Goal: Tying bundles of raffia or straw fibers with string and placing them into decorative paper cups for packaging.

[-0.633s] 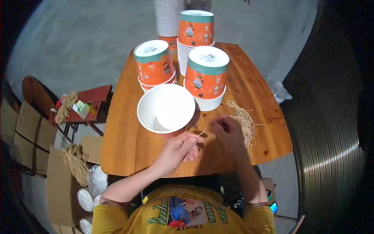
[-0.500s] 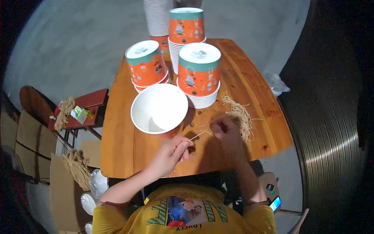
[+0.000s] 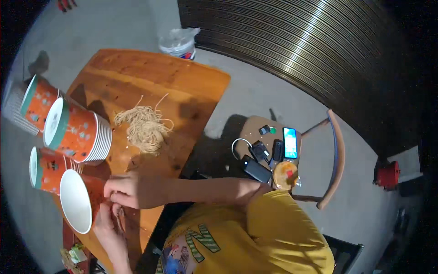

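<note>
My left hand (image 3: 108, 230) and my right hand (image 3: 124, 191) meet at the side of a tilted, open paper bucket (image 3: 76, 201), orange outside and white inside. Both hands are closed, fingertips pinched close together against the bucket's wall. The thin beige string seen in my left hand a moment ago is hidden now by the fingers. What the right fingers grip cannot be made out. Beyond them on the table lies a loose heap of beige strings (image 3: 148, 130). Upside-down stacks of the same buckets (image 3: 77, 130) stand to the left.
The wooden table (image 3: 137, 68) ends at my body. To the right, a chair (image 3: 337, 160) bears a lit phone (image 3: 290, 142), a power bank (image 3: 257, 169), cables and a round tan item (image 3: 285, 175). A white bucket with plastic (image 3: 178, 43) stands beyond the table, near a ribbed shutter (image 3: 273, 41).
The view has swung to the right, so the table sits further left. My right hand has come from beside the string heap to my left hand at the open bucket.
</note>
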`<state>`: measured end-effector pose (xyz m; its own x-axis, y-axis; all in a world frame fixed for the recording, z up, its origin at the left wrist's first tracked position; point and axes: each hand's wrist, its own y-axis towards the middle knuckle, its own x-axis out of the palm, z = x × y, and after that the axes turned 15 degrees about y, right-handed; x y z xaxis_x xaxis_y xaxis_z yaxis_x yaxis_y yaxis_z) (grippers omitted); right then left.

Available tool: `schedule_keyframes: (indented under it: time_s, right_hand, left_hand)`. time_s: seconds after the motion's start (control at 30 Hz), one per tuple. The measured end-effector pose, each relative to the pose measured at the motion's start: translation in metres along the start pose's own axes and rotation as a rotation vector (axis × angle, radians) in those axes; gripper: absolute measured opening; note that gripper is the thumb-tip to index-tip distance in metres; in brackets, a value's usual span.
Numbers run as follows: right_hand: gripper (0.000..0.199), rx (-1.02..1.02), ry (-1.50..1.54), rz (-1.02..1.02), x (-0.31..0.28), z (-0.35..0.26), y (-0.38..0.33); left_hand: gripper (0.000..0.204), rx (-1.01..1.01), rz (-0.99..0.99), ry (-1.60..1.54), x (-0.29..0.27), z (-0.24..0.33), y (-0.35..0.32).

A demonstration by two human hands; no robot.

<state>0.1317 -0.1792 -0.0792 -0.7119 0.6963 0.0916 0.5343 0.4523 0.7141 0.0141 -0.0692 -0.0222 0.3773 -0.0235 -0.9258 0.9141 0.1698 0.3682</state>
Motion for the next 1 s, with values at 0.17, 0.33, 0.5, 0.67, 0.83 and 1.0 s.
schedule_keyframes:
  time_s: [0.17, 0.33, 0.5, 0.67, 0.83, 1.0]
  right_hand:
    - [0.008, 0.14, 0.143, -0.109, -0.004, 0.005, -0.01]
    - [0.01, 0.057, 0.102, -0.122, -0.008, 0.007, -0.007]
    - [0.011, 0.132, 0.227, -0.088, -0.006, 0.015, -0.004]
    - [0.009, 0.178, 0.298, -0.095, 0.008, 0.017, 0.006]
    - [0.006, 0.441, 0.09, 0.039, -0.026, 0.018, 0.002]
    - [0.002, 0.57, 0.171, 0.099, -0.006, 0.003, 0.018]
  left_hand:
    - [0.014, 0.045, -0.02, -0.009, 0.001, -0.006, -0.001]
    - [0.022, 0.11, -0.073, 0.122, -0.005, -0.003, 0.0]
    - [0.022, 0.141, -0.123, 0.116, -0.013, -0.004, 0.009]
    - [0.015, 0.202, -0.074, 0.169, -0.029, -0.01, 0.01]
    - [0.035, 0.013, 0.058, 0.208, -0.011, -0.013, 0.051]
    - [0.045, -0.136, -0.087, 0.11, -0.019, -0.04, 0.034]
